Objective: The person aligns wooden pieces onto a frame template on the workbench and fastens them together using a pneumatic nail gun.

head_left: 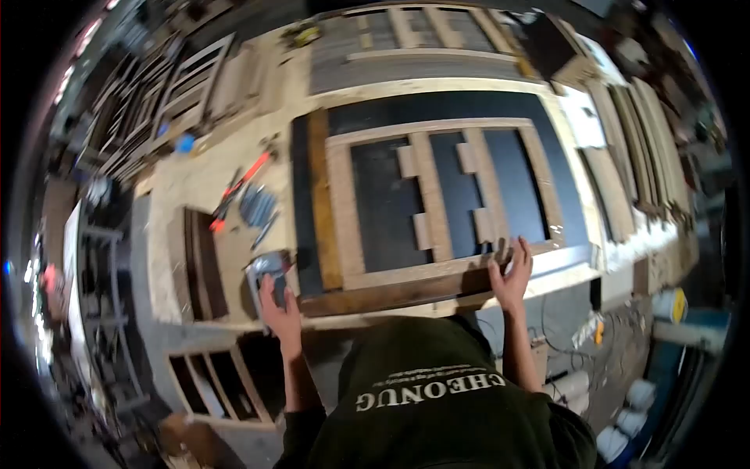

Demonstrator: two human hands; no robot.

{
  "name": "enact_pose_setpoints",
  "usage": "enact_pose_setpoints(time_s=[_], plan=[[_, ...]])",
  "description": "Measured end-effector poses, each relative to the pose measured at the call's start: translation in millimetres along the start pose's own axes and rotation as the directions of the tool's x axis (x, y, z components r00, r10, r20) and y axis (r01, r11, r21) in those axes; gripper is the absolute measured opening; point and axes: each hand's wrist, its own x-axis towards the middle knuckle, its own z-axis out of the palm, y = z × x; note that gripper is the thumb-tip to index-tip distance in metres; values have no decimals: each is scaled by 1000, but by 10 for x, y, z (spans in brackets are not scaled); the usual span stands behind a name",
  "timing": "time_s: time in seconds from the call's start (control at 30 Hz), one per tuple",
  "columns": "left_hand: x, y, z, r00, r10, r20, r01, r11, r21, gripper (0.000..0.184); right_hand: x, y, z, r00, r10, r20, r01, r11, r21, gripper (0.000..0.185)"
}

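Observation:
A wooden frame (341, 205) with two inner uprights lies flat on a black panel (422, 105). Small wood blocks (422, 230) sit against the uprights. My right hand (511, 277) is open with fingers apart, at the frame's front rail near the right corner. My left hand (281, 309) is open too, its fingers and thumb apart, beside a grey boxy object (268, 270) at the table's front left. Whether the fingertips press on that object I cannot tell. Brown wooden strips line the panel's left side (320, 195) and front (391, 295).
Left of the panel lie an orange-handled tool (254, 170), a grey-blue bundle (256, 206) and dark boards (205, 262). Another frame (437, 27) lies at the far side. Long boards (644, 148) are stacked at right. A slatted frame (219, 383) stands below the table at left.

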Motion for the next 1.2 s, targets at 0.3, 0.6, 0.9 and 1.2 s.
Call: enact_pose_setpoints(time_s=[0.3,0.6,0.9,1.2], plan=[[75,-344,-94,974,-207,97,146,892,429,64,201,-1656,921,551,-631,546,456,776,436,86],[207,-300,291,878,-476,-40,462,824,329,54,177,-1675,1364,371,-644,669,572,726,382,88],[465,-364,-349,832,-530,166,458,823,335,51,214,-1693,1337,401,-632,663,492,759,426,95],[866,516,-851,490,-278,826,549,835,-45,18,411,-1572,1235,357,-709,608,490,697,524,95]])
